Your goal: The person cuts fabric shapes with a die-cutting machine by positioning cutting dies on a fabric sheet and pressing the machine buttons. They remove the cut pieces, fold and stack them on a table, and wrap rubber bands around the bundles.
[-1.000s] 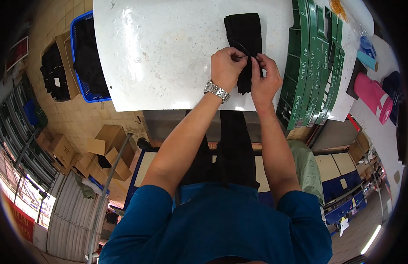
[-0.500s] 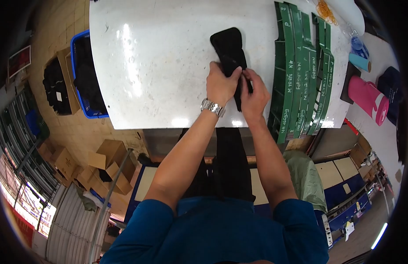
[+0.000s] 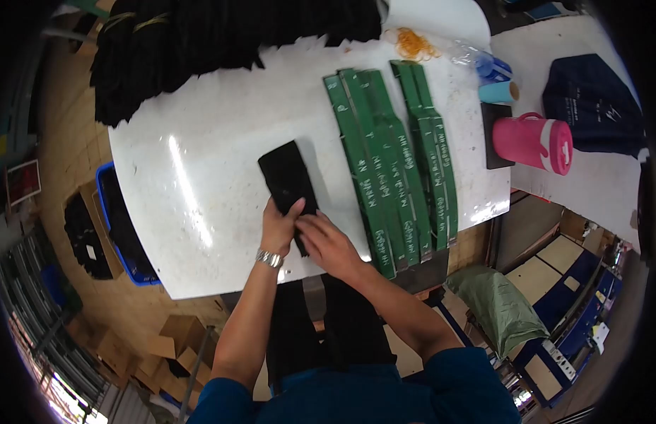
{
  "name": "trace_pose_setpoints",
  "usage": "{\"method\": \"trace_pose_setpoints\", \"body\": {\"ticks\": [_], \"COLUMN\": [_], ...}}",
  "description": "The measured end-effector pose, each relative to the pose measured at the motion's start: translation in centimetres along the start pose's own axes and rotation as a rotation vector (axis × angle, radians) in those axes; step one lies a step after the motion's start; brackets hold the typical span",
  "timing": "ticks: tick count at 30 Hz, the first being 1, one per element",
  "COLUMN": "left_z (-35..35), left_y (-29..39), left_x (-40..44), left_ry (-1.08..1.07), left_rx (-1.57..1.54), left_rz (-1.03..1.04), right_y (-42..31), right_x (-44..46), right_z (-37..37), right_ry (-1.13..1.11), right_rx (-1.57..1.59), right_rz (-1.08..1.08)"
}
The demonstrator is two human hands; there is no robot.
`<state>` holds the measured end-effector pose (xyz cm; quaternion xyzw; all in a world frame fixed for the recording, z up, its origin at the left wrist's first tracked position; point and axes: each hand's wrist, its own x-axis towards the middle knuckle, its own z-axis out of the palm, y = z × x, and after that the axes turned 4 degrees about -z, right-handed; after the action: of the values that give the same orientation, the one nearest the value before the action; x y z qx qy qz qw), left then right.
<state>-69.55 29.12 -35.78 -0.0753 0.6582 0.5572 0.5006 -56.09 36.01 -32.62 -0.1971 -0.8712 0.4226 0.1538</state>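
A narrow stack of black fabric (image 3: 289,173) lies on the white table, its long side slanting toward me. Around its lower left edge is my left hand (image 3: 277,227), with a metal watch on the wrist and the thumb pressed on top. My right hand (image 3: 331,244) is at the lower right edge of the same fabric, its fingers bent close together and their tips on the cloth. The near end of the fabric shows between the two hands. What the fingertips pinch underneath is hidden.
Green strips (image 3: 384,159) with white handwriting lie right of the fabric. Piled black fabric (image 3: 236,32) covers the table's far edge, near orange rubber bands (image 3: 416,46). A pink jug (image 3: 529,141) stands at right. A blue basket (image 3: 145,281) holds black cloth beside the table's left edge.
My view has shifted, and the far fabric pile now shows. Both hands remain on the black fabric. The right-hand fingers have moved from an upright pinch to lying lower across its edge.
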Motion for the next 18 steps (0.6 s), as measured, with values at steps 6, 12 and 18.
{"method": "trace_pose_setpoints", "body": {"ticks": [6, 12, 18], "left_z": [-2.8, -4.8, -6.2], "left_y": [-0.1, -1.8, -1.9], "left_x": [-2.7, -6.1, -11.3], "left_ry": [-0.111, -0.070, 0.078], "left_rx": [-0.014, -0.096, -0.201], "left_rz": [-0.003, -0.119, -0.137], "right_y": [5.6, 18.0, 24.4], "right_x": [10.0, 25.2, 30.2], "right_z": [-16.5, -21.9, -17.9], "right_ry": [0.339, 0.285, 0.126], "right_rx": [-0.229, -0.784, -0.848], "right_rz": [0.163, 0.320, 0.493]}}
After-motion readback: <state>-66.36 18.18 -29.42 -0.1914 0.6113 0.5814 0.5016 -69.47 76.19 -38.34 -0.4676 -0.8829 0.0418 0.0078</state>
